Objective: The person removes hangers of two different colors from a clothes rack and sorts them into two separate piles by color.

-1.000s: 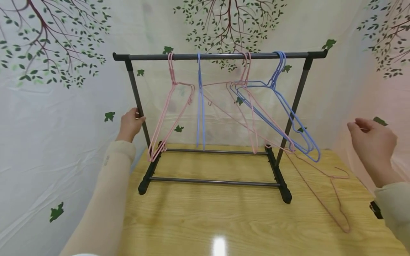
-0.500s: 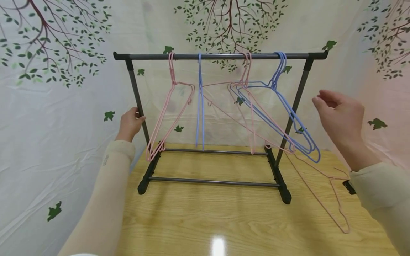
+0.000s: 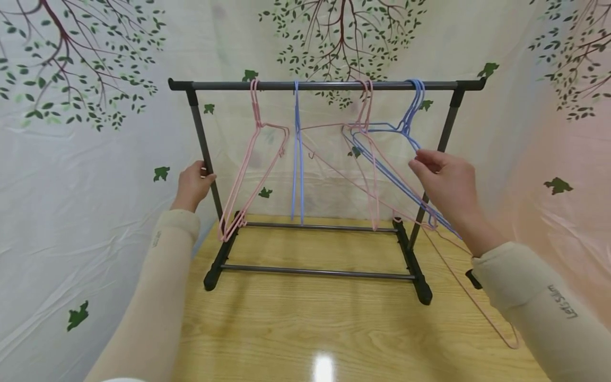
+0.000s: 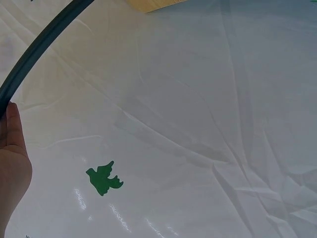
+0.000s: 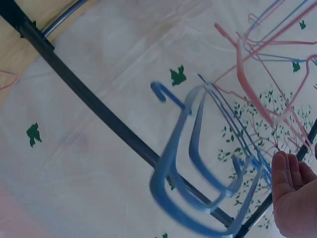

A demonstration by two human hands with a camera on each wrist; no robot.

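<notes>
My left hand grips the left post of a black clothes rack, its thumb at the front. In the left wrist view that hand lies along the dark post. My right hand is raised before the right post, thumb and bent forefinger close to the upper arm of the blue hangers, partly covering them. Nothing shows between its fingers. The right wrist view has the right hand beside the blue hangers, fingers fairly straight and together.
From the rack's top bar also hang left pink hangers, blue hangers seen edge-on and middle pink hangers. A loose pink hanger lies on the wooden table at right. A leaf-patterned cloth hangs behind.
My right hand has moved left from the far right, first rising, then dropping slightly, and now overlaps the blue hangers. My left hand stays on the post. The hangers hang almost unchanged.
</notes>
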